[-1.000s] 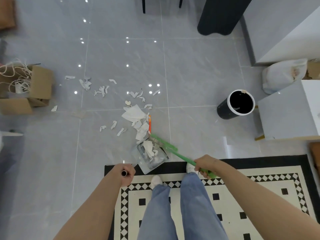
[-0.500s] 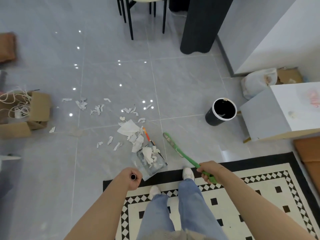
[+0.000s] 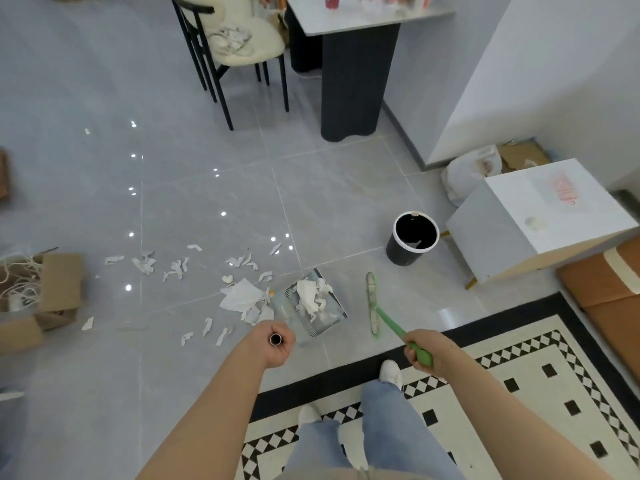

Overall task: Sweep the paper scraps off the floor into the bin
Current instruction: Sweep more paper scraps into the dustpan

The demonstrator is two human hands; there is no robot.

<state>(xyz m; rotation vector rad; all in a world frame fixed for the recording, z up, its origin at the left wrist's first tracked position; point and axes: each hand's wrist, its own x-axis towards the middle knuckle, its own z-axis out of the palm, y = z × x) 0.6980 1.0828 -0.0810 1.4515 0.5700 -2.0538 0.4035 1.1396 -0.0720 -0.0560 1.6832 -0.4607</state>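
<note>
Now dustpan point(image 3: 317, 308) carried right of the scraps point(image 3: 242, 299), broom point(image 3: 375, 308) swung aside, both hands' fingers curled round handles

A home dining area: at the top, a chair point(image 3: 242, 46) beside a table point(image 3: 360, 15); a patterned rug point(image 3: 519, 375) lower right.

Between the dustpan point(image 3: 317, 306) and the black bin point(image 3: 412, 239) we see bare grey floor point(image 3: 346, 202); only the green broom point(image 3: 374, 306) lies across it. The white cabinet point(image 3: 540, 220) stands just beside the bin on its right. Paper scraps point(image 3: 242, 299) cover the floor to the left of the dustpan.
</note>
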